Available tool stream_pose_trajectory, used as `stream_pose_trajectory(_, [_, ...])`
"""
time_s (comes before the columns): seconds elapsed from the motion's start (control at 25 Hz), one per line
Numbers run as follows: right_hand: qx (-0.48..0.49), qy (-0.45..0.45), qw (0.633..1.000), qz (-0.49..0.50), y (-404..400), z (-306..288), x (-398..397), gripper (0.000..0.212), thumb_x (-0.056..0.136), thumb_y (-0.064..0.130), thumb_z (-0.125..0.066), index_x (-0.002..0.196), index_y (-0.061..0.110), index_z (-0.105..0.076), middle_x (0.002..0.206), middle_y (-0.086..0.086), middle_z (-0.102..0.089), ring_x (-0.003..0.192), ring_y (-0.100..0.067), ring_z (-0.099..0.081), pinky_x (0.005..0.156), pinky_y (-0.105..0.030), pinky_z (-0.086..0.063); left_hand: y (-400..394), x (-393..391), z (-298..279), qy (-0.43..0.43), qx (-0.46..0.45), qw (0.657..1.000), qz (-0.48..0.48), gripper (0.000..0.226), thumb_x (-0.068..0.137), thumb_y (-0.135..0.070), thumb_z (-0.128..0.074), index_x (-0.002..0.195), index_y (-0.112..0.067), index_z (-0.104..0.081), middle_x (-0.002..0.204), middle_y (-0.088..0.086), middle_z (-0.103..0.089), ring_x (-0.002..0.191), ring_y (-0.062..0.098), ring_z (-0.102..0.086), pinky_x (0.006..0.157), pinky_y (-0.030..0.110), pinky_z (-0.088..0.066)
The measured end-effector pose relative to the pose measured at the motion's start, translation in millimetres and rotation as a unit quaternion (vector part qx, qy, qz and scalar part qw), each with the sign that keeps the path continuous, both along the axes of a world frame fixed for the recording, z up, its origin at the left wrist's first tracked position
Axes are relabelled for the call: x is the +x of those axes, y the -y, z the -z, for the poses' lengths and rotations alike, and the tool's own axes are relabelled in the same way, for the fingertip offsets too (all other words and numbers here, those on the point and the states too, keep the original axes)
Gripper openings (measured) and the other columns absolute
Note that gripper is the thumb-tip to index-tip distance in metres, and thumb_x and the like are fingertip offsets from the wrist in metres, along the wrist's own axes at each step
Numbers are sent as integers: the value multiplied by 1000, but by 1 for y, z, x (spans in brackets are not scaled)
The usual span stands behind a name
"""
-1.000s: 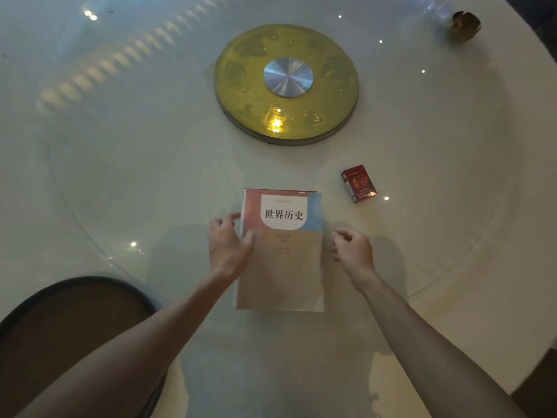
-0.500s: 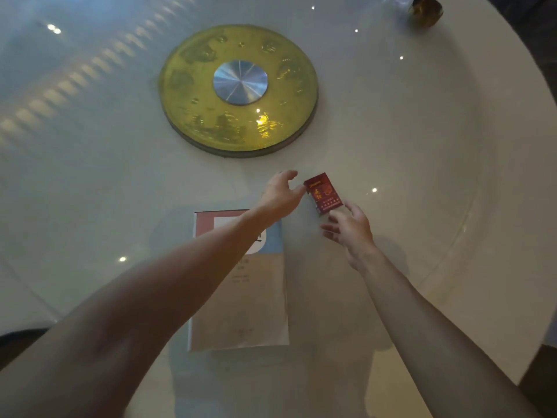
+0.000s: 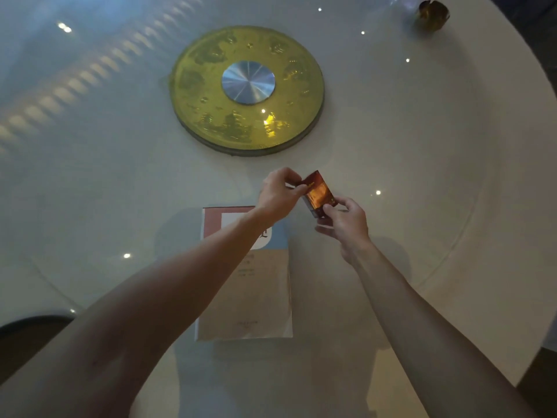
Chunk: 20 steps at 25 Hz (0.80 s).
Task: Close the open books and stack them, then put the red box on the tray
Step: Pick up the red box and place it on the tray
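Note:
A small red box (image 3: 319, 193) is lifted off the white table, tilted, just beyond the book's far right corner. My left hand (image 3: 278, 193) pinches its top left edge and my right hand (image 3: 343, 220) grips its lower right corner. A closed book (image 3: 253, 297) with a red, blue and beige cover lies flat in front of me; my left forearm crosses over its upper part. Whether another book lies under it I cannot tell. The dark round tray (image 3: 33, 336) shows only as a rim at the lower left edge.
A round yellow-green disc (image 3: 208, 86) with a silver hub sits at the table's centre, beyond the hands. A small gold object (image 3: 432, 12) stands at the far right. The table's curved edge (image 3: 539, 327) runs down the right side.
Both hands left the book and reached to the red box. The box has been picked up off the table and is now held by both hands.

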State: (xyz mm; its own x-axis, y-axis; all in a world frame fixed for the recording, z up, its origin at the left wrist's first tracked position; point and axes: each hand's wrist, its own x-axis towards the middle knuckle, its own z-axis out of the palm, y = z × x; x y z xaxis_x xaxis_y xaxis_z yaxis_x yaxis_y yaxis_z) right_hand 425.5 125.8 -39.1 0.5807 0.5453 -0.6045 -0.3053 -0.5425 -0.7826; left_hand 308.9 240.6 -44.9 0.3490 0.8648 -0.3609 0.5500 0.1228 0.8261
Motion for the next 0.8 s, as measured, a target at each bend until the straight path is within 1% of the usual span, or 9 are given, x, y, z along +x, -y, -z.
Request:
stream_pose_trajectory(0.12, [4,20,999,-40,-5,-15,-29,26,100,7,-63,125,11,-59,99,-17,-68,76,-24,-70,74,-47,-66,9,-44,-23,28,-8,999,-31,24,89,-22,-74,111,-14,-70,105,1,-71,94,18,-73,73,29,-57])
stream_pose_trajectory(0.24, [8,30,996,-84,-9,-27,-72,30,98,6,-65,127,10,-59,104,-22,-70,73,-25,-71,67,-41,-65,21,-101,-42,37,-13,996,-79,22,88,-24,-74,110,-19,-72,103,2,-73,91,18,-74,63,31,-57])
stream_pose_trajectory(0.28, [8,30,995,-98,-11,-31,-90,32,98,6,-65,128,9,-57,105,-23,-69,70,-23,-70,65,-39,-65,26,-124,-47,35,-8,994,-100,21,87,-23,-74,107,-19,-73,102,2,-73,90,18,-74,64,30,-56])
stream_pose_trajectory(0.32, [6,28,993,-113,-12,-35,-112,34,97,6,-66,129,6,-55,105,-23,-68,67,-22,-68,64,-38,-64,32,-148,-51,38,-3,992,-122,19,86,-22,-75,104,-18,-74,99,3,-74,90,18,-74,67,29,-56])
stream_pose_trajectory(0.4, [5,25,989,-147,-12,-39,-153,33,97,6,-66,127,0,-53,108,-26,-68,65,-21,-66,61,-36,-62,44,-195,-57,42,0,986,-163,15,84,-20,-77,98,-18,-74,95,2,-74,88,19,-75,73,29,-55])
stream_pose_trajectory(0.48, [3,27,981,-193,-13,-40,-193,29,97,6,-66,123,-3,-55,109,-26,-69,68,-22,-67,61,-35,-61,58,-241,-60,42,-2,979,-198,12,83,-19,-78,94,-21,-73,91,1,-73,86,20,-75,71,27,-53])
stream_pose_trajectory(0.6, [1,21,965,-262,-10,-39,-261,22,97,6,-67,115,0,-55,96,-19,-67,68,-22,-66,61,-35,-61,82,-315,-56,36,-2,964,-262,12,82,-20,-79,92,-21,-72,88,1,-73,84,19,-73,68,24,-51])
stream_pose_trajectory(0.72, [-9,17,944,-330,-4,-30,-324,15,97,6,-65,109,5,-57,89,-16,-65,58,-16,-61,57,-32,-59,111,-382,-46,15,-6,947,-321,15,82,-19,-79,96,-14,-75,89,0,-73,84,16,-70,76,26,-53])
stream_pose_trajectory(0.8, [-25,19,925,-379,2,-20,-364,14,97,7,-63,111,6,-60,85,-13,-65,57,-14,-59,56,-31,-56,132,-423,-36,-2,-19,934,-356,17,82,-19,-80,97,-11,-75,89,-1,-73,85,15,-69,78,26,-54])
